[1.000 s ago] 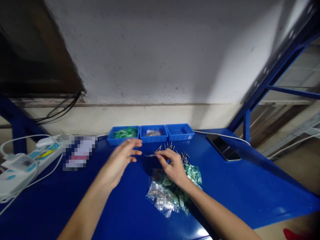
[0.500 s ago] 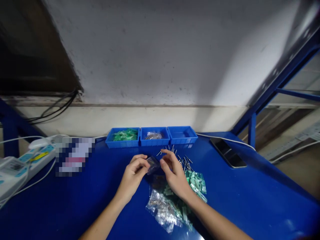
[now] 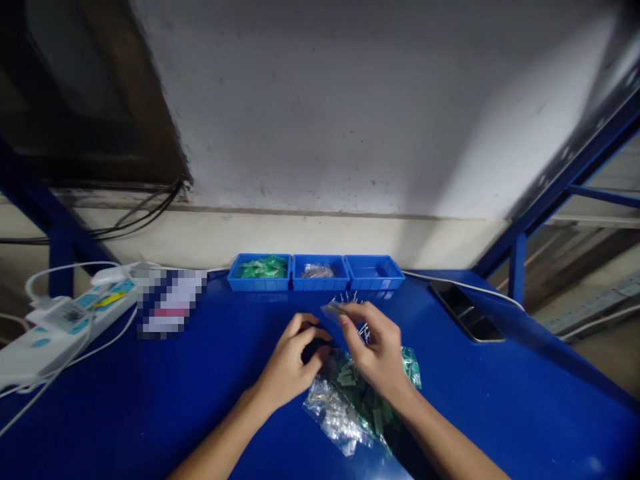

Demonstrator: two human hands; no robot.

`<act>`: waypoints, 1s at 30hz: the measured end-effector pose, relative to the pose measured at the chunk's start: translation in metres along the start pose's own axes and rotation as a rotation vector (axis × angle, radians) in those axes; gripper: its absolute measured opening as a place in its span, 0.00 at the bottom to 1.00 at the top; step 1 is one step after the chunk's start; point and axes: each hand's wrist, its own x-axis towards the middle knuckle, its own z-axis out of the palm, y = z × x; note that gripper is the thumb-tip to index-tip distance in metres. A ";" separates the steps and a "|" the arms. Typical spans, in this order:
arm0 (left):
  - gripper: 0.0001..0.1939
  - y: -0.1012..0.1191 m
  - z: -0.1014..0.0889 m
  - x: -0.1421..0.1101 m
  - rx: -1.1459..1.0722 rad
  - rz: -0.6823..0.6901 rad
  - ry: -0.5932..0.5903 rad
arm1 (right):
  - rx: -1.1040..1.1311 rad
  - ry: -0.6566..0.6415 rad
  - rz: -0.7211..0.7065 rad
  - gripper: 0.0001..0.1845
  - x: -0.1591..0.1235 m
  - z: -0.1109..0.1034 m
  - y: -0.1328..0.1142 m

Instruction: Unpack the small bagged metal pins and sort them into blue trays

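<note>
In the head view my right hand [image 3: 375, 340] pinches a small clear plastic bag [image 3: 331, 311] between thumb and fingers. To its left, my left hand [image 3: 294, 363] is curled with thumb and fingers apart, and nothing shows in it. Its fingertips are close to a pile of clear bags [image 3: 336, 417] with small thin pieces inside. Green packets [image 3: 412, 367] lie beside and partly beneath my right hand and forearm. Thin metal pins [image 3: 366, 332] are scattered behind that hand, which hides some of them.
Three joined blue bins line the wall: the left bin [image 3: 260, 285] holds green packets, the middle bin [image 3: 320, 283] clear ones, beside a right bin [image 3: 376, 283]. A phone [image 3: 465, 312] lies at right. A power strip [image 3: 65, 327] with white cables and a blurred-out item [image 3: 170, 303] are at left.
My left hand came in to the bag, held it briefly, then let go and opened. My right hand now has the bag, raised slightly to the right. The camera view shifted a little.
</note>
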 end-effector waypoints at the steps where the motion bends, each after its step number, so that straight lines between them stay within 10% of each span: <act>1: 0.09 0.003 0.002 -0.002 0.058 0.020 -0.042 | -0.024 0.083 -0.112 0.13 0.004 -0.006 -0.006; 5: 0.22 0.005 0.009 -0.010 0.303 0.058 -0.143 | -0.176 0.364 -0.496 0.29 0.026 -0.026 -0.020; 9: 0.17 -0.002 0.010 -0.009 0.354 -0.020 -0.212 | -0.424 0.372 -0.543 0.28 0.054 -0.023 -0.001; 13: 0.09 -0.008 0.008 -0.002 0.257 -0.104 -0.172 | -0.629 -0.080 -0.187 0.21 0.055 -0.008 0.032; 21: 0.08 -0.023 -0.004 0.009 -0.029 -0.208 0.154 | -0.103 -0.402 0.324 0.16 -0.001 0.012 0.034; 26: 0.08 -0.015 -0.010 0.008 -0.044 -0.051 0.350 | 0.273 -0.428 0.618 0.21 -0.005 0.023 0.015; 30: 0.08 -0.004 -0.003 0.002 -0.008 0.085 0.265 | 0.526 -0.336 0.711 0.19 -0.003 0.025 0.011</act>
